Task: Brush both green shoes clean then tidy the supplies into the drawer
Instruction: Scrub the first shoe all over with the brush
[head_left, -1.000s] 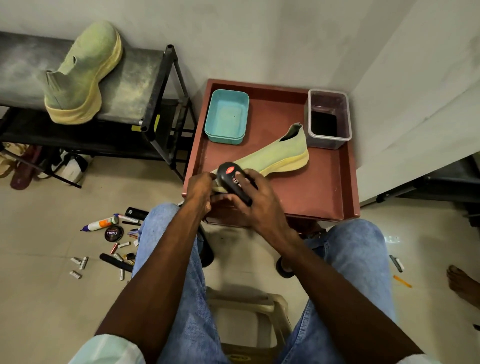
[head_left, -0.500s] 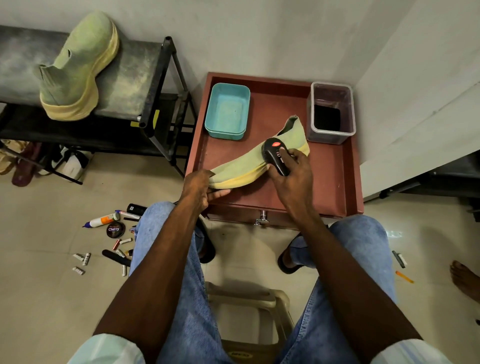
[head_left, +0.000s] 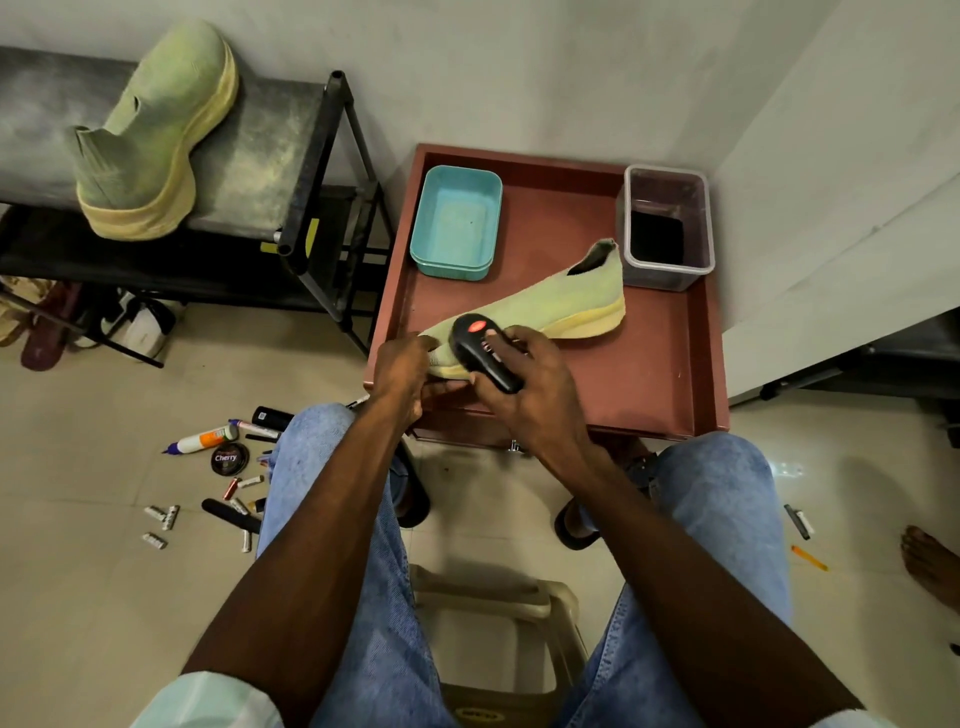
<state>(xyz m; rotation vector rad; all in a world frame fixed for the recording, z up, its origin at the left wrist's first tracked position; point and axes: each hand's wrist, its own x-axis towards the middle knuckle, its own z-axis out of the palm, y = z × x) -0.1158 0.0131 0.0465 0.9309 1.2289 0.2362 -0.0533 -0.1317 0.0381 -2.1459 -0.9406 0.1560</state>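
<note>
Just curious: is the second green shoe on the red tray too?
No, the second green knit shoe sits on the dark metal rack.

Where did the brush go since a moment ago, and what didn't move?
The right hand slid the brush back from the heel end of the shoe to the toe, near the left hand. The shoe, tipped up half a second ago, lies flatter on the table. Both hands kept their grips. The blue tub, clear tub and other shoe stayed put.
</note>
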